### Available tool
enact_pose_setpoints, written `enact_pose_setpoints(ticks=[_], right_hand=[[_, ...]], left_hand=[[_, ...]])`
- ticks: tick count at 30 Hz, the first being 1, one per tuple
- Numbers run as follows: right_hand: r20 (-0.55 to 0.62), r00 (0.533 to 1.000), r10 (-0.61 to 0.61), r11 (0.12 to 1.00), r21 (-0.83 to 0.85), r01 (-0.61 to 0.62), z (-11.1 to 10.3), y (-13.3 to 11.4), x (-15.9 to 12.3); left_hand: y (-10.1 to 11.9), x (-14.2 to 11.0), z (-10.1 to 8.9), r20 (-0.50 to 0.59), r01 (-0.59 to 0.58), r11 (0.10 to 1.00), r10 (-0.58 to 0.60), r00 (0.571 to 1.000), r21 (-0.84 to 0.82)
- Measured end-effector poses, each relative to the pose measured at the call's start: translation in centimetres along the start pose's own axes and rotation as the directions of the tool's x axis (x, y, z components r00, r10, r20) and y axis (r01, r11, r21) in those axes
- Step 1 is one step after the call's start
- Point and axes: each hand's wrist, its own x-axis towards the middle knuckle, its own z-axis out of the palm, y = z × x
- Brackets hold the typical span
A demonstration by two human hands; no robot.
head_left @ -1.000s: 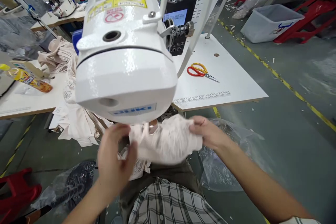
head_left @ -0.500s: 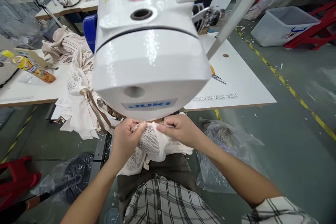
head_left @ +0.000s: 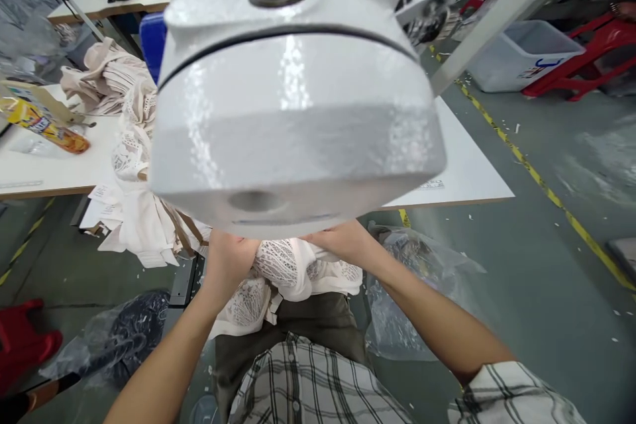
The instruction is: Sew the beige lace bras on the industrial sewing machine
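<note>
A cream lace bra hangs below the sewing machine head, its lower part draped over my lap. My left hand grips its left side, with the fingertips hidden behind the machine head. On the other side my right hand holds the bra's upper edge, and its fingers are mostly covered too. The fabric is stretched between both hands. The machine's needle area is out of sight behind its white housing.
More cream lace pieces lie heaped on the left of the white table, beside a yellow-labelled bottle. A plastic bag rests on the floor at right. Farther back are a clear bin and a red stool.
My view has moved closer to the machine head, which now covers more of the table and my fingers. Both hands have gone slightly farther under it with the bra.
</note>
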Motion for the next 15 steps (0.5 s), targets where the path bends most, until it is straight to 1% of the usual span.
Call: enact_pose_setpoints(ticks=[3,5,7,9,11,12,13,15], right_hand=[[0.011,1.0,0.005,0.999,0.05,-0.005,0.1,0.3,-0.2],[0.013,1.0,-0.003,0.997,0.081,0.002,0.3,0.8,-0.5],[0.009,1.0,-0.016,0.996,0.087,0.015,0.4,1.4,-0.8],[-0.008,1.0,-0.026,0.997,0.067,0.026,0.5,2.3,-1.2],[-0.022,0.999,-0.031,0.999,0.038,0.032,0.5,3.0,-1.6],[-0.028,0.999,-0.032,0.999,0.024,0.032,0.4,3.3,-1.9],[-0.033,0.999,-0.032,0.999,0.012,0.032,0.4,3.6,-2.1],[-0.041,0.999,-0.031,1.0,-0.008,0.03,0.2,4.0,-2.6]], left_hand=[[-0.7,-0.3,-0.3,0.023,0.039,0.999,-0.039,0.999,0.014],[-1.6,-0.9,-0.4,0.038,0.117,0.992,-0.118,0.992,0.039],[-2.9,-2.0,0.0,-0.003,0.184,0.983,-0.184,0.983,0.025],[-4.4,-3.6,1.0,-0.104,0.207,0.977,-0.211,0.972,-0.05],[-6.0,-5.9,2.4,-0.175,0.177,0.971,-0.204,0.963,-0.159],[-6.7,-7.1,3.3,-0.171,0.147,0.967,-0.185,0.968,-0.21],[-7.3,-8.4,4.2,-0.145,0.112,0.961,-0.152,0.978,-0.252],[-8.1,-10.7,6.1,-0.073,0.034,0.959,-0.057,0.996,-0.28]])
